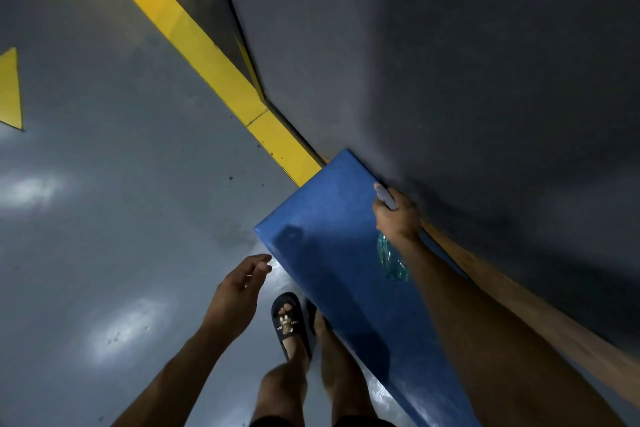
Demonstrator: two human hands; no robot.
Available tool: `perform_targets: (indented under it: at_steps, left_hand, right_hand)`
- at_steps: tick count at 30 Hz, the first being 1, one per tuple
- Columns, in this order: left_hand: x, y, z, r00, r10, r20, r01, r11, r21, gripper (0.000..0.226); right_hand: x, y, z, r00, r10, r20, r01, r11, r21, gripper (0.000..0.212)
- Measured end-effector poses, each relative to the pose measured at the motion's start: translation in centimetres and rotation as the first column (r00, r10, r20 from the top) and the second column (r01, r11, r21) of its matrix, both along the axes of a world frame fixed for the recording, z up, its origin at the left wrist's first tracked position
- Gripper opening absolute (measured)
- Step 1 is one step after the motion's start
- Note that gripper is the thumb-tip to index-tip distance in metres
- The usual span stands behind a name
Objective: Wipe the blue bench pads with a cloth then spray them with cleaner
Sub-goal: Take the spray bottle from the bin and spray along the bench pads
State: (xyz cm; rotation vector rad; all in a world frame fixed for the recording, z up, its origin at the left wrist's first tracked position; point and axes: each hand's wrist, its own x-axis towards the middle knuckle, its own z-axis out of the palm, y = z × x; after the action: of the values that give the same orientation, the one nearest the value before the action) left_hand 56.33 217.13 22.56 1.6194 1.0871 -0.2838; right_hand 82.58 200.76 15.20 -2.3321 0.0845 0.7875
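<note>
A long blue bench pad (pixel 332 246) runs from the centre toward the lower right, set against a dark grey wall. My right hand (pixel 398 217) is shut on a spray bottle (pixel 393 258) held over the pad's far right edge; its pale nozzle sticks out above my fingers and its clear bluish body shows below my wrist. My left hand (pixel 239 291) hovers over the floor just left of the pad, fingers loosely apart and holding nothing. No cloth is in view.
The dark grey wall (pixel 467 62) rises right of the pad, with a wooden strip (pixel 519 302) along its base. A yellow floor stripe (pixel 207 52) runs diagonally beside the wall. Glossy grey floor (pixel 121 201) spreads to the left. My sandalled feet (pixel 289 324) stand by the pad.
</note>
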Motion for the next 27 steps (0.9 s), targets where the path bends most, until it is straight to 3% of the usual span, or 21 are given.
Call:
perform_targets:
  at_steps: [4, 7, 10, 19, 21, 24, 27]
  left_hand:
    - [-0.5, 0.1, -0.3, 1.0, 0.03, -0.006, -0.03, 1.0, 0.001, 0.02]
    - [-1.3, 0.1, -0.8, 0.998, 0.063, 0.004, -0.062, 0.997, -0.042, 0.017]
    - [-2.0, 0.2, -0.8, 0.995, 0.097, -0.012, -0.098, 0.993, -0.069, 0.016]
    - [-5.5, 3.1, -0.6, 0.999, 0.027, 0.033, -0.026, 0.999, -0.037, 0.019]
    - [-7.1, 4.2, -0.6, 0.999, -0.005, 0.048, 0.006, 1.0, -0.017, 0.021]
    - [-9.6, 6.0, -1.1, 0.998, -0.044, 0.05, 0.044, 0.999, 0.006, 0.019]
    - [-11.9, 7.5, -0.9, 0.995, -0.079, 0.058, 0.078, 0.997, 0.011, 0.032]
  right_hand:
    - [1.4, 1.9, -0.5, 0.997, 0.077, 0.026, -0.075, 0.994, -0.081, 0.021]
    - [1.1, 2.5, -0.7, 0.996, 0.079, 0.042, -0.072, 0.986, -0.149, 0.035]
    - [-0.5, 2.5, -0.6, 0.994, 0.105, 0.04, -0.097, 0.98, -0.174, 0.027]
    - [-10.8, 3.6, -0.7, 0.908, 0.419, 0.0, -0.417, 0.903, -0.102, 0.023]
    - [-13.7, 4.7, -0.4, 0.908, 0.419, 0.007, -0.415, 0.902, -0.117, 0.016]
    - [-17.0, 6.3, -0.3, 0.917, 0.399, -0.011, -0.397, 0.908, -0.136, 0.046]
    - [-19.2, 7.1, 0.1, 0.927, 0.375, 0.014, -0.364, 0.91, -0.199, 0.027]
